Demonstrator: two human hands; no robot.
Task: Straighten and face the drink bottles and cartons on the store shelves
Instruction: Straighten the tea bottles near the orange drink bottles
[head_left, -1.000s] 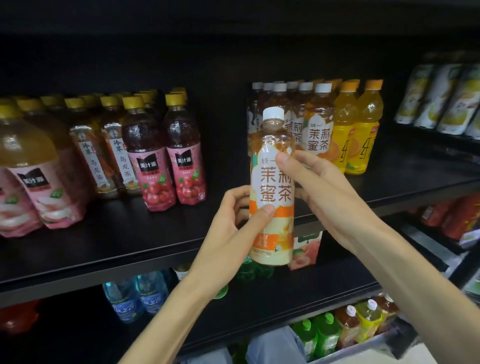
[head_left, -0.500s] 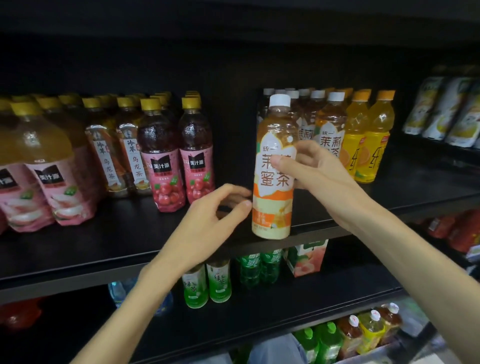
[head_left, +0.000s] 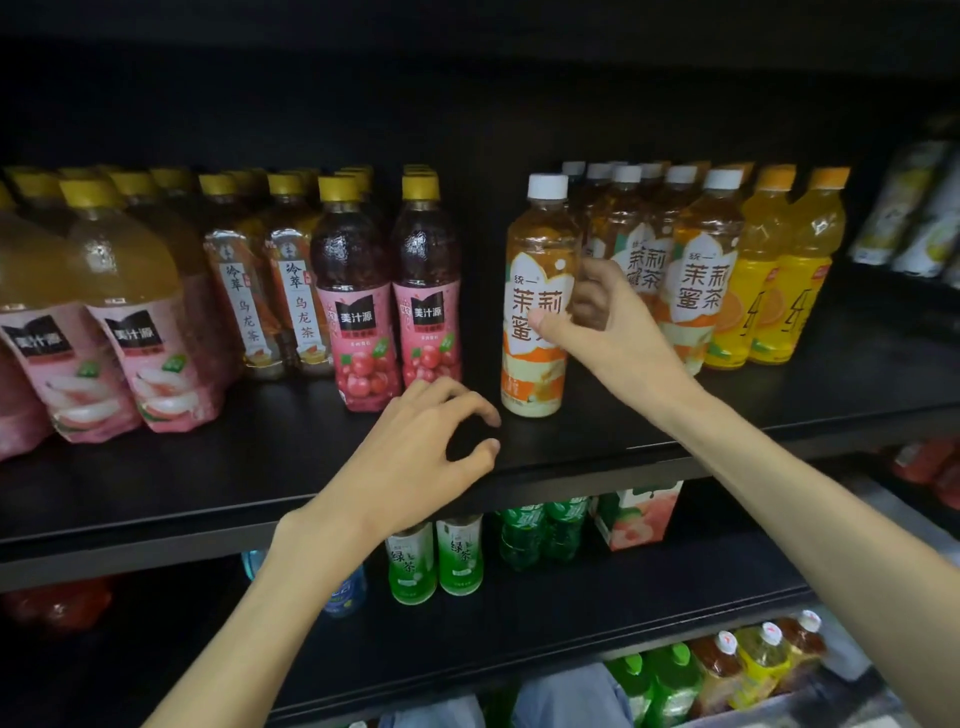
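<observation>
Right hand (head_left: 613, 322) pinching upright tea bottle (head_left: 535, 291) near shelf (head_left: 260, 483) front edge; left hand (head_left: 415, 457) hovering, loosely curled, seemingly holding nothing.

A bare gap of shelf (head_left: 483, 291) lies between the red juice bottles (head_left: 426, 291) and the tea bottle (head_left: 537, 291).

Black store shelving fills the view: a dark back panel (head_left: 467, 114), a matte black shelf board (head_left: 208, 467) below the fingers, another black shelf (head_left: 571, 613) lower still. Light is dim, and the upper part lies in deep shadow.
</observation>
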